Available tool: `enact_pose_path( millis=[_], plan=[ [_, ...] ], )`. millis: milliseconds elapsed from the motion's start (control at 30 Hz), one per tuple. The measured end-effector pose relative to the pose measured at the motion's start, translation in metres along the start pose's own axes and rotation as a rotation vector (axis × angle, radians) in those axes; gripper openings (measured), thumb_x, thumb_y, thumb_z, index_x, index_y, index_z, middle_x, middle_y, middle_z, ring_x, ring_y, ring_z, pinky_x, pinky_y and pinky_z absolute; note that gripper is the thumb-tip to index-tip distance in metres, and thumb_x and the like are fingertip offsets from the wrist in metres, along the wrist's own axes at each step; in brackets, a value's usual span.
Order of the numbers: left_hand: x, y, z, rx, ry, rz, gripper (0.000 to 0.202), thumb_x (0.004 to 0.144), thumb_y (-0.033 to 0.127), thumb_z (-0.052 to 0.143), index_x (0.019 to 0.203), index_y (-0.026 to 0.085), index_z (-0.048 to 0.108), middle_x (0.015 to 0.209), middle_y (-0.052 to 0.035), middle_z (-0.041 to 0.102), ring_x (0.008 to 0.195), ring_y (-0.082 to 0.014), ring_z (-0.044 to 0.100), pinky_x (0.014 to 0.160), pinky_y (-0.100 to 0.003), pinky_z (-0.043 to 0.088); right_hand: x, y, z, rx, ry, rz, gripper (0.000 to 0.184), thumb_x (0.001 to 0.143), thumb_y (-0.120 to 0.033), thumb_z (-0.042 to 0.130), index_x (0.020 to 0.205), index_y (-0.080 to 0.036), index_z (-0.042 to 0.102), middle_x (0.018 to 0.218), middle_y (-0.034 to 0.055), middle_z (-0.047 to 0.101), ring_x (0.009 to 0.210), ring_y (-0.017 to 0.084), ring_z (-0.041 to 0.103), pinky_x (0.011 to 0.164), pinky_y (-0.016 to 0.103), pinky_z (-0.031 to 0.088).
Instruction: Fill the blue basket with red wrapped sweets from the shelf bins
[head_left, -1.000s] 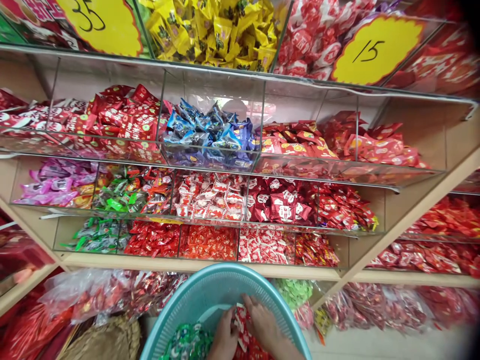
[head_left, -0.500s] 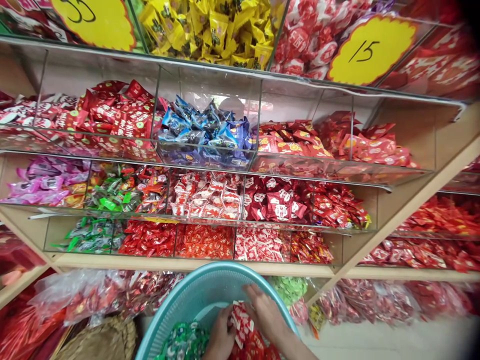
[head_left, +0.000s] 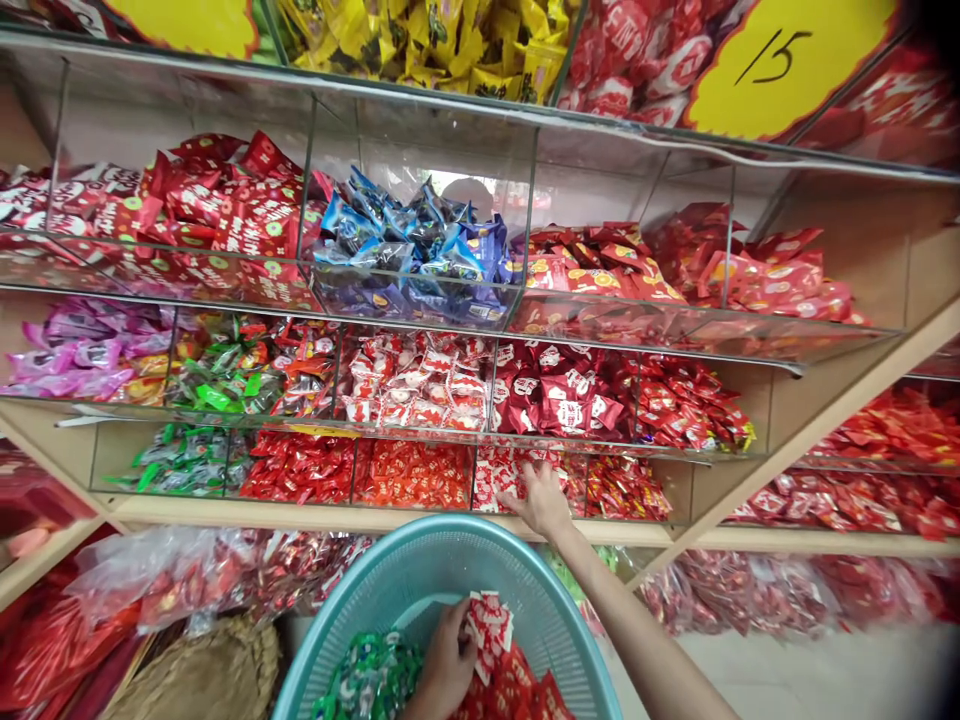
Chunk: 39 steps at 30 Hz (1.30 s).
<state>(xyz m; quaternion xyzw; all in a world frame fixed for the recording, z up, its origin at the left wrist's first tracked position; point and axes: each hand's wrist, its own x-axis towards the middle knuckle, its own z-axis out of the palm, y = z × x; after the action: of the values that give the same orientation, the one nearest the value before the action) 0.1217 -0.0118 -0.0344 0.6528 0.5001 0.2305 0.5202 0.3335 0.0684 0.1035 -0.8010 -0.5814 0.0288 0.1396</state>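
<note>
Inside the teal plastic basket [head_left: 547,610], the left hand [head_left: 448,655] curls against red-and-white wrapped candies [head_left: 493,632], grip unclear; beyond the far rim [head_left: 472,523], the right hand [head_left: 541,502] is splayed at a candy compartment [head_left: 473,482], bare basket wall [head_left: 499,565] between them!

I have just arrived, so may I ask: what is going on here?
A person's left hand is in the basket, against red-and-white candies, with red candies and green candies also inside. The right hand is at the bottom shelf, over similar candies; I cannot tell whether it touches them.
</note>
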Motion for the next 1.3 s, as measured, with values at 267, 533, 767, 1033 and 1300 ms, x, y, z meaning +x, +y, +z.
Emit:
enact_pose_path(
  millis=[267,533,767,1033,1300],
  plan=[
    [-0.001,-0.007,0.001,-0.027,0.006,0.015,0.059,0.068,0.012,0.046,0.126,0.012,0.052,0.122,-0.0113,0.057,0.103,-0.0196,0.055,0.091,-0.029,0.043,0.015,-0.012,0.017,-0.06,-0.162,0.166,0.078,0.069,-0.055,0.066,0.132,-0.021,0.037,0.134,0.022,0.031,0.12,0.04,0.037,0.08,0.049,0.043],
    [0.003,-0.009,0.002,-0.054,-0.016,-0.007,0.06,0.066,0.014,0.048,0.126,0.013,0.052,0.117,-0.0082,0.06,0.092,-0.0169,0.057,0.088,-0.026,0.044,0.015,0.009,0.02,0.01,-0.122,0.061,0.054,0.079,-0.041,0.061,0.126,-0.021,0.044,0.128,0.0204,0.036,0.116,0.036,0.046,0.084,0.044,0.042],
    [0.001,-0.004,0.002,-0.018,-0.031,-0.007,0.059,0.068,0.016,0.047,0.127,0.014,0.051,0.122,-0.0092,0.057,0.098,-0.018,0.057,0.087,-0.026,0.044,0.019,0.026,0.024,0.164,-0.038,-0.026,0.042,0.081,-0.026,0.057,0.122,-0.016,0.052,0.121,0.0169,0.041,0.109,0.027,0.052,0.089,0.036,0.041],
    [0.0,0.001,0.0,-0.018,-0.031,0.0,0.058,0.068,0.016,0.048,0.126,0.014,0.052,0.123,-0.0091,0.058,0.103,-0.019,0.055,0.088,-0.025,0.043,0.027,0.04,0.03,0.314,0.11,-0.05,0.035,0.084,-0.024,0.043,0.115,-0.014,0.056,0.116,0.0134,0.049,0.098,0.02,0.056,0.09,0.032,0.04],
    [0.001,0.0,0.002,-0.008,-0.039,0.033,0.058,0.069,0.012,0.045,0.127,0.01,0.05,0.121,-0.0114,0.057,0.099,-0.0187,0.056,0.089,-0.028,0.043,0.037,0.052,0.018,0.518,0.269,0.014,0.041,0.076,-0.04,0.047,0.101,-0.011,0.062,0.099,0.0149,0.065,0.094,0.026,0.058,0.084,0.035,0.043]
  ],
)
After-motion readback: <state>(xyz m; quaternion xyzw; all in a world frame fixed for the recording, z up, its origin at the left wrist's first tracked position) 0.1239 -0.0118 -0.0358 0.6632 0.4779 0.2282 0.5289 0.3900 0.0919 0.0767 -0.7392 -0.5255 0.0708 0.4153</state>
